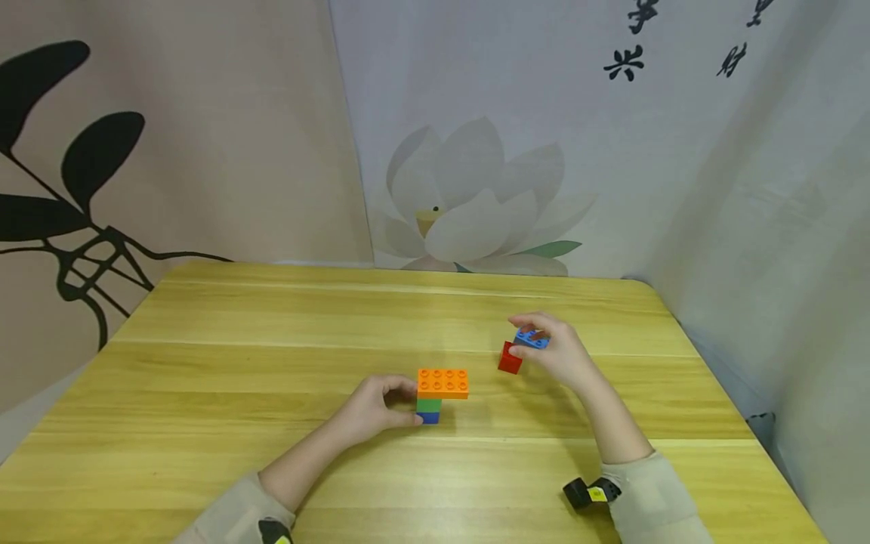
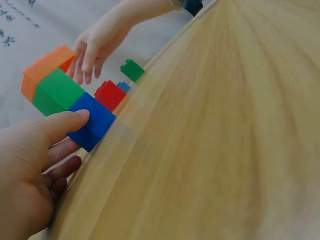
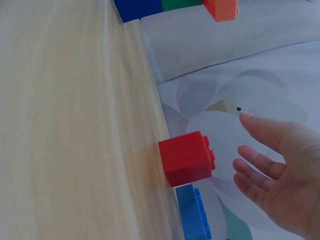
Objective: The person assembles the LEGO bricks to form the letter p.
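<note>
Behind both hands, lotus-printed cloth (image 1: 489,211); beneath, wood-grain tabletop (image 1: 272,355). With left hand (image 1: 372,408), pinching dark-blue toy brick (image 2: 98,125) between thumb and fingers, green brick (image 2: 57,93) and overhanging orange eight-stud brick (image 1: 442,384) stacked above that grip. With right hand (image 1: 559,355) loosely spread, holding nothing, hovering above red brick (image 3: 186,159) and light-blue brick (image 3: 192,212). Apparently steadying while reaching; calls next, probably, for lowering and pinching.

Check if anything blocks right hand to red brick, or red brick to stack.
Nothing visible: only air separates the right hand from the red brick, and bare tabletop lies between that brick and the orange-green-blue stack. The light-blue brick sits beyond it.
</note>
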Action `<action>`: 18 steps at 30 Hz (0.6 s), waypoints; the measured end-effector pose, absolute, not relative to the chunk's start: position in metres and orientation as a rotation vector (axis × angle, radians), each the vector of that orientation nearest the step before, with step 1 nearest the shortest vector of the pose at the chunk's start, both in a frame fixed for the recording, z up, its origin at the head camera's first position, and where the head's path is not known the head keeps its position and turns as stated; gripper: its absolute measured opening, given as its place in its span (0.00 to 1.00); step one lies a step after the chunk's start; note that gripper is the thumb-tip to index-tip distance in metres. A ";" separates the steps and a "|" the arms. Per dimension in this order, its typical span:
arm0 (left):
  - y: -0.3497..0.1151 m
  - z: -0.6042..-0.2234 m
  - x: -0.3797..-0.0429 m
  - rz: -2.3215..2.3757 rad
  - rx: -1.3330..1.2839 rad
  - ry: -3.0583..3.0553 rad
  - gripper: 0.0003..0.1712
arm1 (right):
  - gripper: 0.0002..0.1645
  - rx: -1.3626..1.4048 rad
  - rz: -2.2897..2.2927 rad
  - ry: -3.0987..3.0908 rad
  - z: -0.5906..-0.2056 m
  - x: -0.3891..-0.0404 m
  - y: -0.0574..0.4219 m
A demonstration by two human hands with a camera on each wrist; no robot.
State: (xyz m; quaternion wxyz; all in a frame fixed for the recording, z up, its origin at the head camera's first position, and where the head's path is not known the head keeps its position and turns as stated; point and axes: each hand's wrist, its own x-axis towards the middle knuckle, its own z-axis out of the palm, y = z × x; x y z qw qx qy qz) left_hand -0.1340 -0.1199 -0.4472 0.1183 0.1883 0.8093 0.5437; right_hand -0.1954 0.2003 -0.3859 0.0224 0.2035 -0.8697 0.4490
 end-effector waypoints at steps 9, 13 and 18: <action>-0.120 -0.447 -0.133 1.602 0.548 2.354 0.20 | 0.29 0.629 1.423 -2.780 -0.399 -0.202 0.207; -0.120 -0.446 -0.133 1.602 0.543 2.353 0.20 | 0.29 0.638 1.443 -2.797 -0.404 -0.204 0.208; -0.119 -0.447 -0.134 1.595 0.543 2.360 0.20 | 0.28 0.638 1.471 -2.824 -0.408 -0.205 0.208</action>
